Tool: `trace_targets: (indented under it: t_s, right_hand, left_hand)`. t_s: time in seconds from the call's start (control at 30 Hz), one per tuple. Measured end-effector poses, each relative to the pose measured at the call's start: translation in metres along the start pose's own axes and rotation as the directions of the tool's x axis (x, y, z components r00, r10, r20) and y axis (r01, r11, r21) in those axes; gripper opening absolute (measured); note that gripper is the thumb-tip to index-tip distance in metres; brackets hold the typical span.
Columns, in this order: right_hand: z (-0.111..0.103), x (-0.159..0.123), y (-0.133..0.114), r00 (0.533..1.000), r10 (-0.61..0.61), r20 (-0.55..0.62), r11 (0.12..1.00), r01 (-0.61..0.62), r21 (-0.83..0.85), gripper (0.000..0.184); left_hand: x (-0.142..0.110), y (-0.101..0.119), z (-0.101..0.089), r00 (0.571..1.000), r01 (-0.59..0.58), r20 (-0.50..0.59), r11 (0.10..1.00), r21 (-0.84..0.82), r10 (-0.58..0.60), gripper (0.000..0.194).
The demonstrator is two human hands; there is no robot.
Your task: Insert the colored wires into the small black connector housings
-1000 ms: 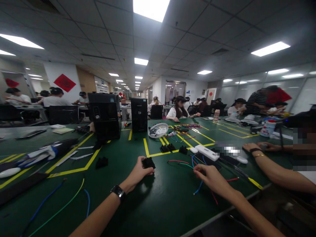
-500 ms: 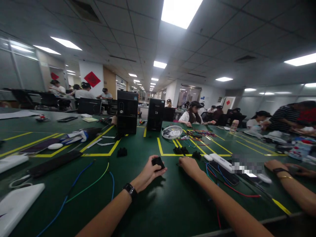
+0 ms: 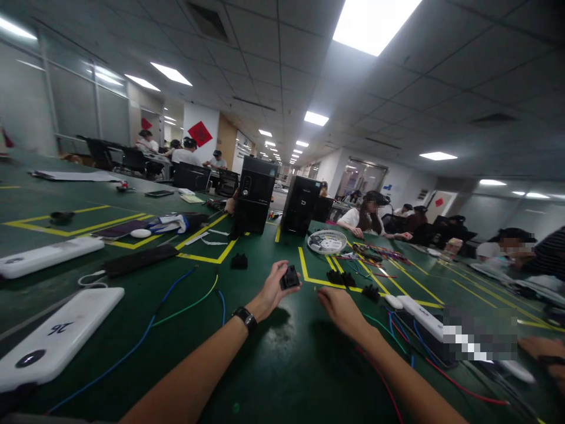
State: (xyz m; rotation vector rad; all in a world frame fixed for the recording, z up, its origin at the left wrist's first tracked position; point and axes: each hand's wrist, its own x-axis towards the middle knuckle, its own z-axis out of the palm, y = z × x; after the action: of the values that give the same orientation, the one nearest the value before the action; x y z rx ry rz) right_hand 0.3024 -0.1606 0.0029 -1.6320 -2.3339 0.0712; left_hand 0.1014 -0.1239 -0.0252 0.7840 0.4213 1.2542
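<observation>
My left hand (image 3: pixel 272 288), with a dark watch at its wrist, is closed on a small black block-shaped part (image 3: pixel 290 277) and holds it above the green table (image 3: pixel 273 377). Just right of it, my right hand (image 3: pixel 338 306) is closed, back of the hand toward me; a tiny pale tip shows by its fingers, too small to name. Similar black parts lie ahead: one on the left (image 3: pixel 239 261), a pair (image 3: pixel 341 278) in the middle, and one (image 3: pixel 371 292) beyond my right hand. A blue wire (image 3: pixel 152 321) and a green wire (image 3: pixel 185 311) lie left of my left arm.
Two black computer towers (image 3: pixel 255 197) (image 3: pixel 300 206) stand at the back beside a white round basket (image 3: pixel 327 242) and a tangle of coloured wires (image 3: pixel 375 253). White power banks (image 3: pixel 57 335) (image 3: pixel 421 318) lie on both sides. A co-worker's hand (image 3: pixel 541 350) is at the right edge.
The view has turned left and tilted. The black part in my left hand has been turned so its detailed face shows. My right hand stays closed near it.
</observation>
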Motion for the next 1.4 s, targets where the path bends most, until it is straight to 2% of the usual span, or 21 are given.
trace_targets:
  t_s: [0.03,0.07,0.13,0.2,0.27,0.43,0.5,0.7,0.87,1.07,1.27,1.4]
  right_hand:
    - [-0.001,0.001,-0.01,0.999,0.002,-0.034,0.985,0.004,0.174,0.028]
    - [0.0,0.002,-0.02,0.999,0.015,-0.041,0.932,0.001,0.363,0.029]
    - [0.004,0.005,-0.04,0.999,0.035,0.017,0.725,-0.037,0.687,0.028]
    - [0.012,0.009,-0.056,0.996,0.022,0.085,0.523,-0.083,0.848,0.027]
    - [0.022,0.013,-0.066,0.994,0.028,0.107,0.434,-0.109,0.894,0.027]
    - [0.042,0.019,-0.067,0.989,0.137,0.056,0.436,-0.111,0.893,0.028]
    - [0.045,0.019,-0.064,0.984,0.166,0.071,0.418,-0.136,0.898,0.03]
    - [0.05,0.018,-0.059,0.98,0.134,0.144,0.298,-0.178,0.938,0.031]
    - [0.05,0.017,-0.057,0.979,0.117,0.167,0.221,-0.19,0.957,0.03]
    - [0.046,0.015,-0.057,0.964,0.119,0.237,0.134,-0.252,0.958,0.03]
    - [0.039,0.01,-0.061,0.97,0.094,0.225,0.242,-0.242,0.94,0.034]
    - [0.035,0.006,-0.065,0.963,0.03,0.268,0.197,-0.269,0.943,0.034]
  left_hand:
    - [0.0,0.001,0.0,1.0,-0.02,0.0,1.0,0.002,0.02,0.024]
    - [0.0,0.003,0.0,0.999,-0.04,0.003,0.999,0.003,0.04,0.024]
    - [0.0,0.006,0.0,0.997,-0.072,0.023,0.997,0.006,0.072,0.025]
    - [0.0,0.009,0.001,0.995,-0.092,0.047,0.996,0.017,0.091,0.028]
    - [0.0,0.009,0.002,0.993,-0.103,0.066,0.994,0.024,0.101,0.033]
    - [0.0,0.005,0.005,0.994,-0.059,0.097,0.998,0.014,0.057,0.039]
    - [0.0,0.003,0.005,0.994,-0.041,0.105,0.999,0.021,0.039,0.039]
    - [-0.001,0.0,0.006,0.993,-0.058,0.109,0.997,0.058,0.051,0.034]
    - [-0.006,0.004,0.009,0.985,-0.085,0.165,0.978,0.192,0.053,0.035]
    - [-0.006,0.005,0.008,0.969,-0.18,0.232,0.892,0.414,0.088,0.045]
    - [-0.005,0.001,-0.001,0.93,-0.331,0.323,0.782,0.528,0.175,0.042]
    - [-0.008,0.005,0.001,0.915,-0.393,0.335,0.672,0.627,0.223,0.046]
